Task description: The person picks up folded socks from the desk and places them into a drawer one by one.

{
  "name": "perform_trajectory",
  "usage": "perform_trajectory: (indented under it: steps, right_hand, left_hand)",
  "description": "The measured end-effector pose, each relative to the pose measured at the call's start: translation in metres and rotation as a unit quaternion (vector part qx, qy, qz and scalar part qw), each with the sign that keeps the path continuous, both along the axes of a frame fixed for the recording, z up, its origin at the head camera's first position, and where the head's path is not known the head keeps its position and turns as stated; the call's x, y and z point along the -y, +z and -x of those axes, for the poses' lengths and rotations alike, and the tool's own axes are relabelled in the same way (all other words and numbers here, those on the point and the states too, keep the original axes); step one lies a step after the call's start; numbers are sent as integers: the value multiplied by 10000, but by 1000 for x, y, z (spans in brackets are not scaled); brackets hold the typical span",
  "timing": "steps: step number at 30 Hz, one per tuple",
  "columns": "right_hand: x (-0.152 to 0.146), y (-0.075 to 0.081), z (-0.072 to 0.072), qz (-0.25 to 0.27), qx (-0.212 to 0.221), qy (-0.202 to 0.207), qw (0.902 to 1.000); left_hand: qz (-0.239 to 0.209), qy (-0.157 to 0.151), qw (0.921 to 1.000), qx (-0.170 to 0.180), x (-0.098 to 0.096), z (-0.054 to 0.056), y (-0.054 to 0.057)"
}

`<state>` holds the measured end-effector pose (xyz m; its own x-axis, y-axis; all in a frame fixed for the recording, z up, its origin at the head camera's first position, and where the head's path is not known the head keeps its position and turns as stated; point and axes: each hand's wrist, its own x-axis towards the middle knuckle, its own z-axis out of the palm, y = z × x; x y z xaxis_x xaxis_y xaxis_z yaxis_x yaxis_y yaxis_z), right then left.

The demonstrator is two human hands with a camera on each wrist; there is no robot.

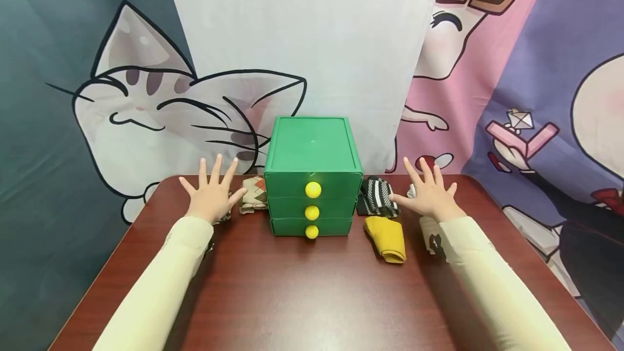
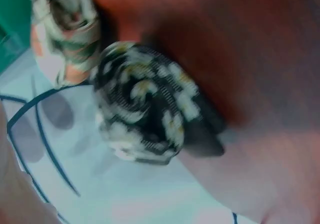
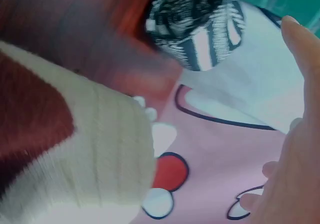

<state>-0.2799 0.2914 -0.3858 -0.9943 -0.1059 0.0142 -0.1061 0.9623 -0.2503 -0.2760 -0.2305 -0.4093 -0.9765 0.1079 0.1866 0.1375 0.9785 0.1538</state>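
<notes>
The left hand (image 1: 210, 196) and the right hand (image 1: 431, 196) are spread wide, fingers out — they have let go and hold nothing. A black flower sock (image 2: 145, 104) is near the left hand, next to a checked sock (image 1: 253, 195). Near the right hand are a stripy sock (image 1: 380, 196), a yellow sock (image 1: 387, 238) and a pale sock (image 1: 429, 231). A green box (image 1: 312, 145) with yellow knobs (image 1: 313, 189) stands on the table (image 1: 312, 297) — between the socks.

the kind of room cannot be told, but a teal, white, pink and purple cartoon-printed cloth backdrop (image 1: 302, 31) hanging right behind a reddish-brown, wood-grained table (image 1: 312, 291) suggests a staged set.
</notes>
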Motion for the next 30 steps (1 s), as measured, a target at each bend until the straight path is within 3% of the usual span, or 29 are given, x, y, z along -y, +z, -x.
perform_trajectory:
  steps: [9,13,16,20,25,28,30]
  right_hand:
    - [7,18,-21,-162,-159,357,9991]
    - [14,30,-37,37,-573,663,9961]
    - [25,39,-50,351,-1146,956,9882]
    - [43,49,-66,1111,-2003,1311,9645]
    - [73,55,-83,1905,-3004,1668,9196]
    - [92,54,-91,2356,-3219,1898,8972]
    - [106,52,-94,2677,-3119,1986,8897]
  left_hand:
    - [-200,-202,9994,-195,5,-18,24]
    - [-306,-386,9959,-761,1,-26,37]
    - [-489,-558,9875,-1391,-4,-33,49]
    - [-716,-871,9700,-2152,-13,-41,64]
    - [-828,-1405,9509,-2630,-28,-45,80]
    - [-809,-1682,9437,-2731,-38,-45,86]
    - [-756,-1810,9428,-2697,-43,-44,90]
